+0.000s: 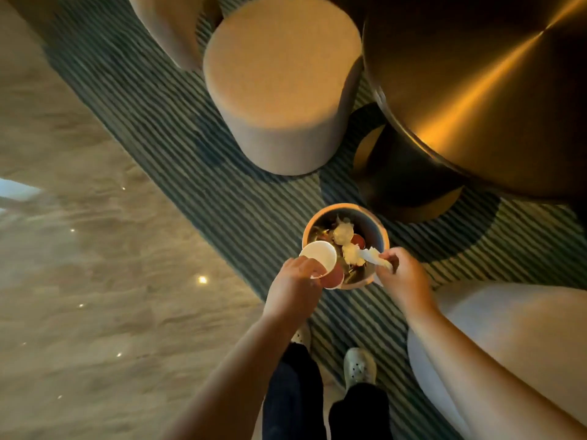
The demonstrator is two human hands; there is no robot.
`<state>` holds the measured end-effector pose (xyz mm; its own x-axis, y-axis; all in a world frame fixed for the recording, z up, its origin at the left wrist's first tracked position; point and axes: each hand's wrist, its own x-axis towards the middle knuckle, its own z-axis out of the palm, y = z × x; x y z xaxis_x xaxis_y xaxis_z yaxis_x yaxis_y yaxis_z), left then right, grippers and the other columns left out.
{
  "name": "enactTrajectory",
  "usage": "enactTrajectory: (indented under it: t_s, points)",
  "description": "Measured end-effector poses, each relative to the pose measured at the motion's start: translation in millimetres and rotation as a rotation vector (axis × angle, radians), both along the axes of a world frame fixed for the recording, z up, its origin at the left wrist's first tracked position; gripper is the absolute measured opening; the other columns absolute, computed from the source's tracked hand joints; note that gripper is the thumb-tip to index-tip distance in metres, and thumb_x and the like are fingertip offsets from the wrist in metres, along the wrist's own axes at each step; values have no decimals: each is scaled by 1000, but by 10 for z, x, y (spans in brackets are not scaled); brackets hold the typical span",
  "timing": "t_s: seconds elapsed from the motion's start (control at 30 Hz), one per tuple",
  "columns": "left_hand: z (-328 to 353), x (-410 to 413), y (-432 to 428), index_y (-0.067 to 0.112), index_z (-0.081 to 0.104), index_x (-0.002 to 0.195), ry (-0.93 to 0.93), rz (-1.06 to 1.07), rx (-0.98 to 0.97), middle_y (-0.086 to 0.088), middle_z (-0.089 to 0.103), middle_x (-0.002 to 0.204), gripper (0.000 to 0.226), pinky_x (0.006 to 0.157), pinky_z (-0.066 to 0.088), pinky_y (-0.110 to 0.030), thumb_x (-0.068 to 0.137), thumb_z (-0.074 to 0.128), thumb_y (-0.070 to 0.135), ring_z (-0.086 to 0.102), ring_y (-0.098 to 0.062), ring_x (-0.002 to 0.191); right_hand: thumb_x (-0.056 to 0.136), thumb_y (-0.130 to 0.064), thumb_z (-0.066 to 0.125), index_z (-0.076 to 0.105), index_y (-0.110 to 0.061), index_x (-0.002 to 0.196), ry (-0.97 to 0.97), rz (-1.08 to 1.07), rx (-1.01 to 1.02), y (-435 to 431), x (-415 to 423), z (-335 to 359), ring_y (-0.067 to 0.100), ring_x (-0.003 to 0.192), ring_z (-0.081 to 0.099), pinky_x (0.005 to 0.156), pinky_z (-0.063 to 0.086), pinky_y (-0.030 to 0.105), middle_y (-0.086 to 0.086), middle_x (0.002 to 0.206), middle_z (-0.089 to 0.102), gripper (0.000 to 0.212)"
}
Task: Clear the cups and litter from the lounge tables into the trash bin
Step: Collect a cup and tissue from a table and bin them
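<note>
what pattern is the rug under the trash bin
The rug has thin stripes, dark green and pale; the head view shows it best.

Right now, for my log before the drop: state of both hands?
The left hand grips a white paper cup at the rim of the trash bin.
The right hand pinches a crumpled napkin over it.

**Colours and patterns: lounge corner**

- Rug (190, 154): dark green, pale stripes.
- Floor (79, 281): beige, marble veining.
- Stool (279, 90): plain tan.
- Table (476, 90): brushed bronze-gold.
- Bin (370, 222): pale rim, dark inside.
- Cup (319, 257): white.
- Tissue (374, 257): white.
- Trousers (292, 392): dark navy.
- Shoes (359, 365): off-white, dotted with holes.
</note>
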<state>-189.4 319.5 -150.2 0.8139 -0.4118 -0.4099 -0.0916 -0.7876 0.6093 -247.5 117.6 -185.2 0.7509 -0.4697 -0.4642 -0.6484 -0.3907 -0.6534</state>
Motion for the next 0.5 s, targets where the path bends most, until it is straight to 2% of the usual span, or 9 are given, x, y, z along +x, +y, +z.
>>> enactTrajectory:
  t_s: [0.07, 0.13, 0.23, 0.3, 0.37, 0.43, 0.5]
  points:
    - [-322, 156, -79, 26, 63, 104, 28, -23, 17, 2, 57, 115, 24, 83, 51, -27, 85, 60, 12, 56, -13, 98, 84, -25, 61, 56, -26, 86, -1, -66, 21, 34, 81, -332, 6, 73, 58, 54, 38, 25, -11, 78, 61, 5]
    - [-621, 302, -165, 29, 64, 101, 6, -67, 30, 4, 58, 115, 20, 81, 53, -27, 87, 59, 15, 58, -10, 99, 84, -25, 61, 56, -29, 87, -16, -134, 45, 65, 144, -616, 4, 72, 59, 54, 38, 22, -11, 77, 62, 7]
    - [-965, 434, -287, 26, 65, 102, -39, -133, 52, 4, 59, 119, 19, 88, 43, -21, 88, 57, 17, 53, -10, 112, 85, -22, 64, 53, -35, 90, -49, -196, 47, 117, 211, -927, -3, 75, 58, 54, 39, 11, -17, 82, 61, 18]
    - [-1092, 461, -352, 26, 62, 107, -33, -158, 77, 5, 55, 124, 22, 91, 39, -23, 87, 58, 18, 47, -11, 119, 85, -18, 66, 54, -32, 104, -50, -178, 60, 139, 244, -1019, -3, 88, 56, 68, 42, 12, -20, 97, 59, 26]
    - [-1143, 452, -393, 27, 55, 120, -48, -211, 106, 4, 49, 134, 36, 100, 35, -28, 85, 62, 24, 38, -13, 128, 87, -19, 64, 52, -24, 120, -40, -157, 92, 137, 232, -1033, 3, 105, 52, 80, 42, 16, -13, 115, 56, 35]
    - [-1104, 415, -408, 25, 44, 133, -86, -253, 111, 3, 42, 141, 54, 105, 22, -29, 84, 64, 31, 29, -15, 134, 90, -21, 62, 48, -19, 128, -27, -128, 100, 111, 186, -939, 7, 115, 48, 88, 40, 19, -7, 127, 52, 41]
    - [-958, 400, -414, 24, 37, 138, -112, -246, 89, 2, 39, 143, 59, 103, 15, -27, 85, 61, 35, 26, -15, 135, 91, -21, 60, 44, -18, 134, -1, -112, 94, 64, 143, -749, 8, 120, 46, 90, 37, 18, -3, 133, 49, 46]
